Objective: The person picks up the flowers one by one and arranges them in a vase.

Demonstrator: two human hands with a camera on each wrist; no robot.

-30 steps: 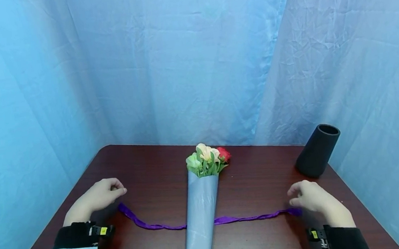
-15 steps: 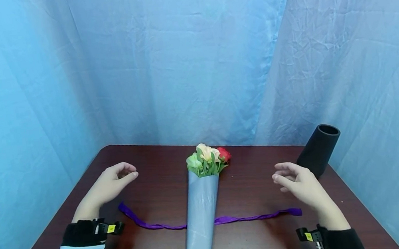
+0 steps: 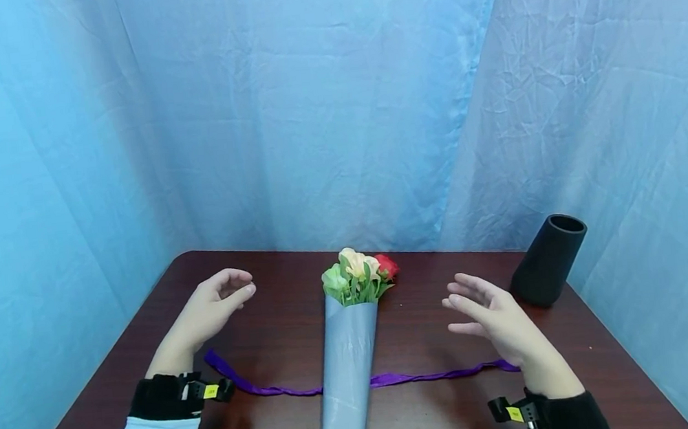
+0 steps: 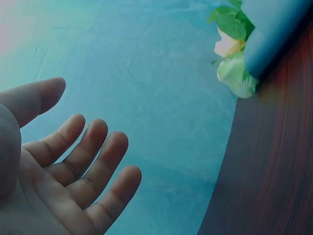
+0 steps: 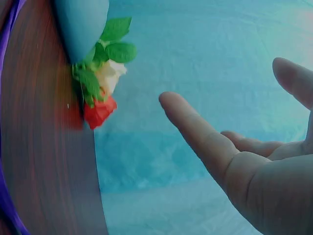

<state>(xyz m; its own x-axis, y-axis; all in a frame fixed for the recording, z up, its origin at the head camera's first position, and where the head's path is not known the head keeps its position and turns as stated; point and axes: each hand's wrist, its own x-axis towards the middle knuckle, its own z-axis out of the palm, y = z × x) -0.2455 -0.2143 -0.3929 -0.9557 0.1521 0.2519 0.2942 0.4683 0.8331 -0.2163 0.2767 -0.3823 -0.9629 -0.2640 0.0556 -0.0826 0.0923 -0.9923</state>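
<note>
A bouquet in blue-grey wrapping [image 3: 349, 373] lies lengthwise in the middle of the table, its cream, green and red flowers [image 3: 358, 272] at the far end. Across the table runs a purple ribbon [image 3: 434, 375], passing beneath the bouquet and sticking out on both sides. My left hand [image 3: 204, 314] hovers left of the bouquet, fingers relaxed and holding nothing; the left wrist view shows its bare palm [image 4: 54, 191]. On the other side, my right hand [image 3: 504, 323] is raised over the ribbon's right part with spread fingers, touching nothing.
A black vase [image 3: 548, 264] stands at the table's back right, beyond my right hand. The dark wooden table [image 3: 264, 284] ends at light blue curtains [image 3: 309, 107] behind and at the sides.
Both hands have risen from near the ribbon's ends and moved inward toward the bouquet. The right fingers have spread. Ribbon, bouquet and vase have stayed in place.
</note>
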